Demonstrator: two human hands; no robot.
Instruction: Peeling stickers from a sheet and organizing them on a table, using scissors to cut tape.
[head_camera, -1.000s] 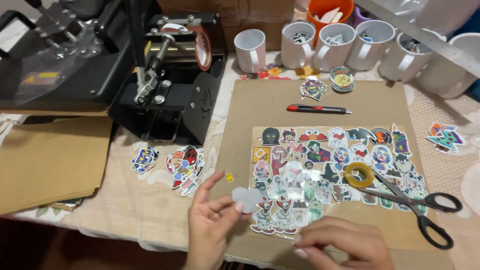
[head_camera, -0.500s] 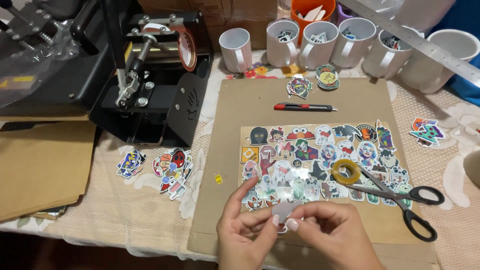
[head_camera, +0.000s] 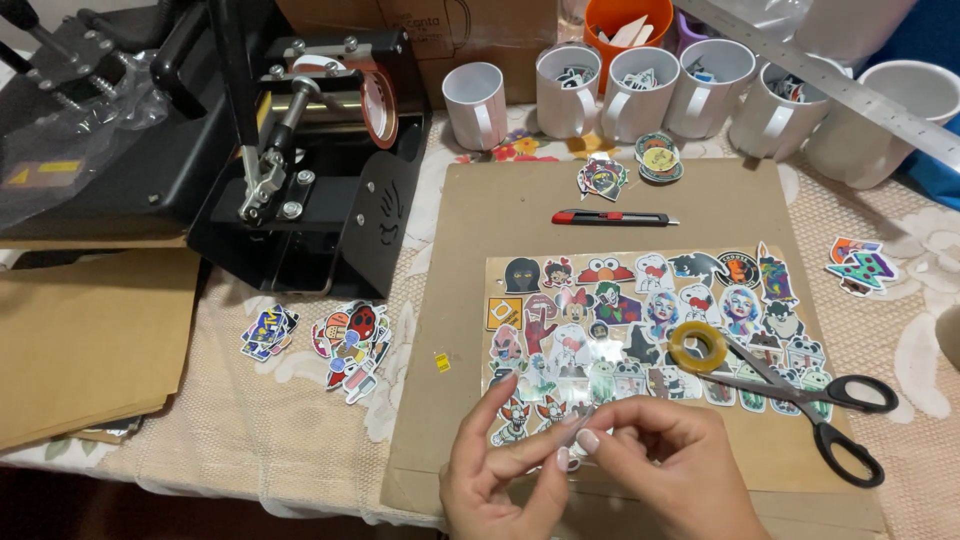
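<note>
Sticker work, partway: your left hand (head_camera: 500, 470) and right hand (head_camera: 660, 470) pinch a small clear piece (head_camera: 578, 432) between fingertips just over the sticker sheet (head_camera: 650, 320), many figures uncut, scissors (head_camera: 810, 400) idle alongside.

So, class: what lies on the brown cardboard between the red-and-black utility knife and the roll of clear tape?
In the head view, the sheet of colourful cut-out stickers fills the stretch between utility knife and tape roll.
</note>
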